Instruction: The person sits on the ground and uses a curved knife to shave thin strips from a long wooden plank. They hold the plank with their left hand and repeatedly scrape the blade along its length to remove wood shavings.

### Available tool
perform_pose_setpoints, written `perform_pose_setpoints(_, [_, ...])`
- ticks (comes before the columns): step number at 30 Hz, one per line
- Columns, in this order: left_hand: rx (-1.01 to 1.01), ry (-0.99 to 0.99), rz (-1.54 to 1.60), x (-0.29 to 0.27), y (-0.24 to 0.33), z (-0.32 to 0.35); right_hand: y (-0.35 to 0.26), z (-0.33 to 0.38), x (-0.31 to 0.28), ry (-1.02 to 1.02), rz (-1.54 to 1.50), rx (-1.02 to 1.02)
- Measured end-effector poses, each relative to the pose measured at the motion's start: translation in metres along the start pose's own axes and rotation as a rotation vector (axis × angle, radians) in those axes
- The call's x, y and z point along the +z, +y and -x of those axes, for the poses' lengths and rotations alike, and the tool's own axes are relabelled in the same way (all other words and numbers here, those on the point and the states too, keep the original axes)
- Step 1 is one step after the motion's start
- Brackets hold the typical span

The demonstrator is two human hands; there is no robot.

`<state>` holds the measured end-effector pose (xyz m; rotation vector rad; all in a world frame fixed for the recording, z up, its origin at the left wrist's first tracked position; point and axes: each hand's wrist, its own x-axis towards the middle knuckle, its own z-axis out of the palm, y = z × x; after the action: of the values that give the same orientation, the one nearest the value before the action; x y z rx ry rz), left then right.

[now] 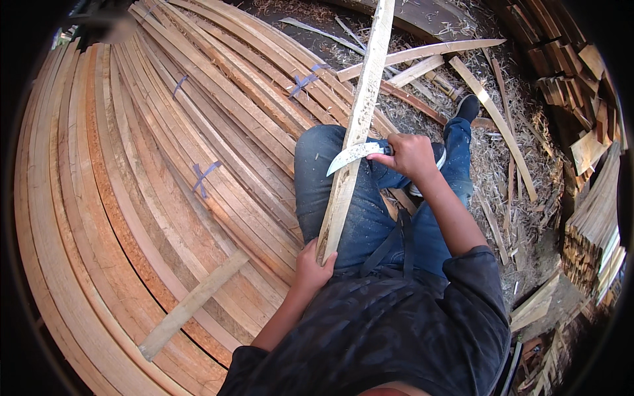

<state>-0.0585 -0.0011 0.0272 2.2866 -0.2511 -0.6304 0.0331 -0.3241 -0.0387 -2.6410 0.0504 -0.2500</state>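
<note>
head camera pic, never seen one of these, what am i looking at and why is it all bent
This is one picture from a camera worn on a person's head, looking down at their own lap and hands. Its wide lens bends straight edges near the rim, so the boards only look curved. The person sits in blue jeans. The left hand grips the near end of a long pale wooden slat that runs away over the knees. The right hand holds a curved knife with its blade laid against the slat. To the left lies a big stack of planks. The ground ahead is strewn with wood shavings and offcuts.
</note>
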Motion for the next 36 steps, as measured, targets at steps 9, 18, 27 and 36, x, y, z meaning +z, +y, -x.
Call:
perform_pose_setpoints(9, [-0.044, -0.055, 0.003, -0.003, 0.011, -0.009, 0.036, -0.013, 0.016, 0.116, 0.087, 0.094])
perform_pose_setpoints(18, [0.034, -0.039, -0.019, -0.004, 0.002, -0.003, 0.204, 0.025, -0.064, 0.283, 0.095, 1.103])
perform_pose_setpoints(27, [0.009, -0.038, -0.089, 0.007, -0.005, -0.004, 0.044, 0.055, -0.068, 0.015, -0.033, 0.596])
perform_pose_setpoints(36, [-0.05, -0.039, -0.103, -0.003, 0.012, -0.01, 0.06, -0.047, -0.017, -0.052, 0.125, 0.398])
